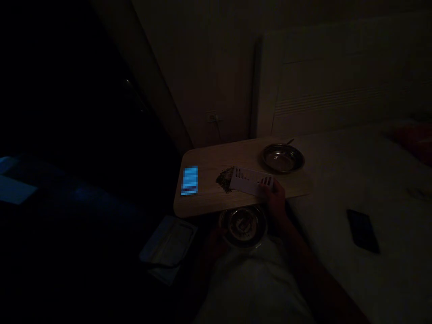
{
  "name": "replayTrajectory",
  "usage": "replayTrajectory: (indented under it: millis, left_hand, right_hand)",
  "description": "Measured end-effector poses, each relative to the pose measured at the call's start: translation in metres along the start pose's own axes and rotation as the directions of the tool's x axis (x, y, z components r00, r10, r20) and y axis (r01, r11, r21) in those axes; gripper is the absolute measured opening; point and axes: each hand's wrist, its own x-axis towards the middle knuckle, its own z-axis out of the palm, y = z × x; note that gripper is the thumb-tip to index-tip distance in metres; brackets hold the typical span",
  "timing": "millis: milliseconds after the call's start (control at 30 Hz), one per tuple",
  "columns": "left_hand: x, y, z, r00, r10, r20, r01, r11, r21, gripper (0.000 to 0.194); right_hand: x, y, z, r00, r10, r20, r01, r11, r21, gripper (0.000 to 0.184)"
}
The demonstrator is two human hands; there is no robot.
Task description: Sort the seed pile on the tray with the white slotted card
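Note:
My right hand (274, 196) is closed on the near right end of a pale flat plate with slots (249, 180), held low over the wooden table top. The plate's left edge touches or overlaps a small pile of dark loose bits (223, 179). In the shadow below the table's front edge, my left hand (218, 240) is at the left rim of a round shiny metal bowl (243, 225). This bowl is held near my lap, with dark bits inside. My left fingers are mostly lost in darkness, but they appear wrapped on the rim.
A second metal bowl (283, 158) with a handle sticking out stands at the table's back right. A lit, pixelated screen (189, 181) lies on the table (205, 157). A dark phone (363, 230) rests on the bed, and a pale box-like object (168, 247) is at lower left.

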Motion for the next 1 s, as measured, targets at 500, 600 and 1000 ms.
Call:
replayTrajectory:
  millis: [500, 600, 1000]
  left_hand:
    - [-0.0032, -0.0022, -0.0064, 1.0, -0.014, 0.014, 0.014, 1.0, 0.019, 0.049]
    - [-0.0036, 0.0001, -0.0034, 0.999, -0.044, 0.02, 0.044, 0.999, 0.012, 0.045]
    - [-0.0026, -0.0017, -0.0054, 0.999, -0.012, 0.042, 0.012, 1.0, 0.0, 0.051]
  right_hand:
    - [-0.0005, -0.0015, -0.0031, 0.998, 0.024, 0.051, -0.023, 0.999, -0.026, 0.022]
    - [-0.0001, 0.0001, -0.0045, 0.997, 0.032, 0.063, -0.032, 0.999, -0.008, 0.024]
    - [-0.0006, -0.0058, -0.0068, 0.999, 0.029, 0.037, -0.028, 1.0, -0.011, 0.025]
